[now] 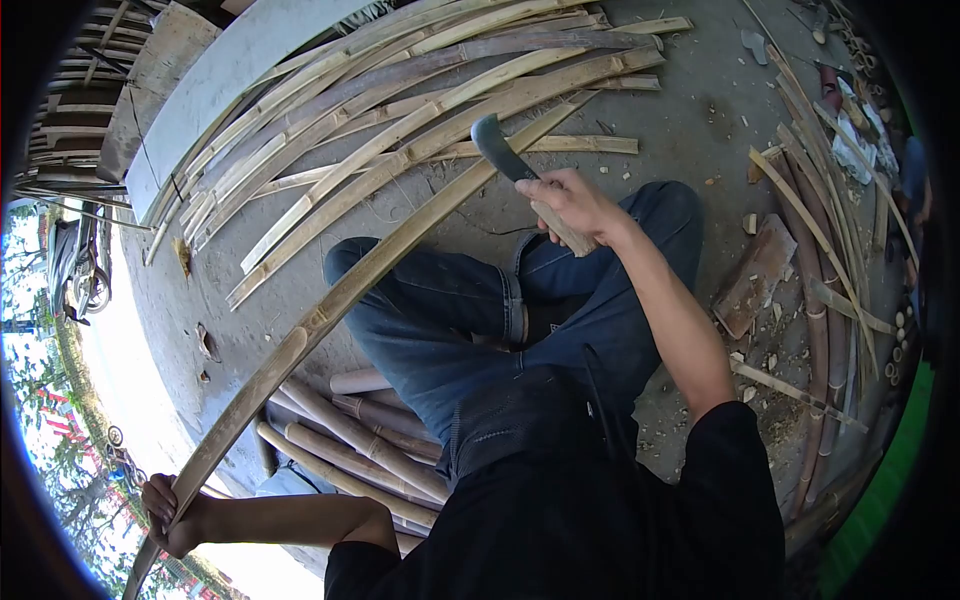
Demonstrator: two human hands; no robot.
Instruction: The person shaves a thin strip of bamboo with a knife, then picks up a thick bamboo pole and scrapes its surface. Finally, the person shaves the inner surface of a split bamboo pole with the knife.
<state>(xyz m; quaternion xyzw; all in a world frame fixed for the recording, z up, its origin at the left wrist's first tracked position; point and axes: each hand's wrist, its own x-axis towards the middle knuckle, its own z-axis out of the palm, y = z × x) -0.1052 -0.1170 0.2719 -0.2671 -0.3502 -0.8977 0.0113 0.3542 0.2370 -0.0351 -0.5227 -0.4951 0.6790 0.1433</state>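
Note:
A long split bamboo strip (365, 272) runs slantwise across the view, over my bent knee. Near its lower end my left hand (172, 515) is closed around it. My right hand (572, 208) grips the wooden handle (562, 230) of a billhook, fingers wrapped round it. The dark curved blade (496, 145) points up and left and overlaps the strip near its far end. A node ring (315, 318) shows along the middle of the strip.
Many split bamboo strips (400, 155) lie fanned on the concrete floor (690, 120) ahead. Whole bamboo poles (365, 455) are stacked by my left side. To the right are a brick-like block (757, 275), more poles (812, 330) and scattered chips.

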